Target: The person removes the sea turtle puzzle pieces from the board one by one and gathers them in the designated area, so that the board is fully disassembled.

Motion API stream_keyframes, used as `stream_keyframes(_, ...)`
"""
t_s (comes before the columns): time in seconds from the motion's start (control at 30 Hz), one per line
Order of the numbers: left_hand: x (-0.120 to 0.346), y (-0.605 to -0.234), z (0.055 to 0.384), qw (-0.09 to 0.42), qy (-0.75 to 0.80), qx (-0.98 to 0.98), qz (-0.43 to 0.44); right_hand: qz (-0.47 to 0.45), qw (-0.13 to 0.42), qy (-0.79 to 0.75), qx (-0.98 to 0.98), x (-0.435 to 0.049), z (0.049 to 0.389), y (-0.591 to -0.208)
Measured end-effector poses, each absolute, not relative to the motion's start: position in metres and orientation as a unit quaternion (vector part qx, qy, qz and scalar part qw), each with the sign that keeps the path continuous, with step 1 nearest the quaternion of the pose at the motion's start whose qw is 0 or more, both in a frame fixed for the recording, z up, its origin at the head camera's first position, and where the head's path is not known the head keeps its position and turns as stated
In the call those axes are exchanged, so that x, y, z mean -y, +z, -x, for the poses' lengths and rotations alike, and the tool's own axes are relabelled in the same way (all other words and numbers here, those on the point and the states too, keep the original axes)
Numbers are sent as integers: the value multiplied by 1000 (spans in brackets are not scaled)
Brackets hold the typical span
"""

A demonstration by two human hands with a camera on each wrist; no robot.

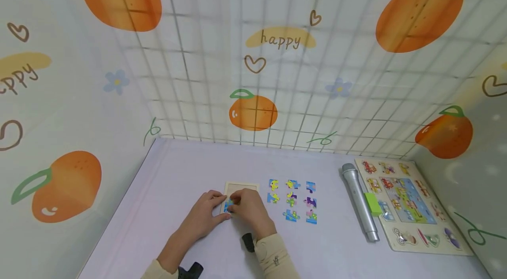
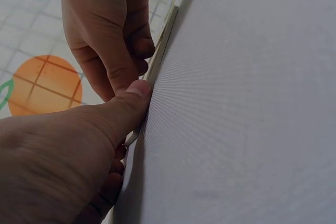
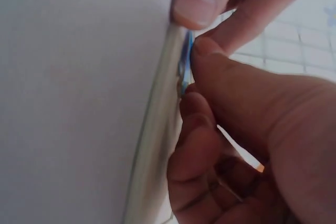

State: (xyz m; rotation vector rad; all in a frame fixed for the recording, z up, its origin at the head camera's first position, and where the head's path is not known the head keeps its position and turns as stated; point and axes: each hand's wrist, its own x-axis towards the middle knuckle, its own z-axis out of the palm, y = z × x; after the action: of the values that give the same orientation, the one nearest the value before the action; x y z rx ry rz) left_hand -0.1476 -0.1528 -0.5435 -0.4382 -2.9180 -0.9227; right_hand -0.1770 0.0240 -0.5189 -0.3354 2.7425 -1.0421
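A small wooden puzzle tray [image 1: 242, 184] lies flat on the table. My left hand [image 1: 203, 213] steadies it at the left corner nearest me, thumb along the near edge and fingers at the left side. Over the tray, my right hand [image 1: 253, 213] pinches a blue jigsaw piece [image 3: 186, 56] low in the near left part; the fingertips hide much of it. Blue puzzle artwork [image 1: 227, 206] shows between the two hands. In the left wrist view, the left thumb [image 2: 137, 88] presses against the tray's edge [image 2: 167, 35].
Several loose jigsaw pieces [image 1: 292, 216] lie in rows right of the tray. Farther right are a silver microphone [image 1: 359, 204], a lime-green block [image 1: 372, 204] and a wooden picture board [image 1: 431, 244]. Fruit-printed cloth walls stand behind and at both sides.
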Motion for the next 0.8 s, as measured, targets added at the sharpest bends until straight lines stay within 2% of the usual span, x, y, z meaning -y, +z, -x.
stream_keyframes(0.47, 153, -547, 149, 26, -300, 943, 142, 79, 111, -362, -922, -19, 179, -519)
stream_keyframes(0.8, 152, -547, 150, 54, -287, 944, 156, 84, 101, -361, -923, -16, 179, -516)
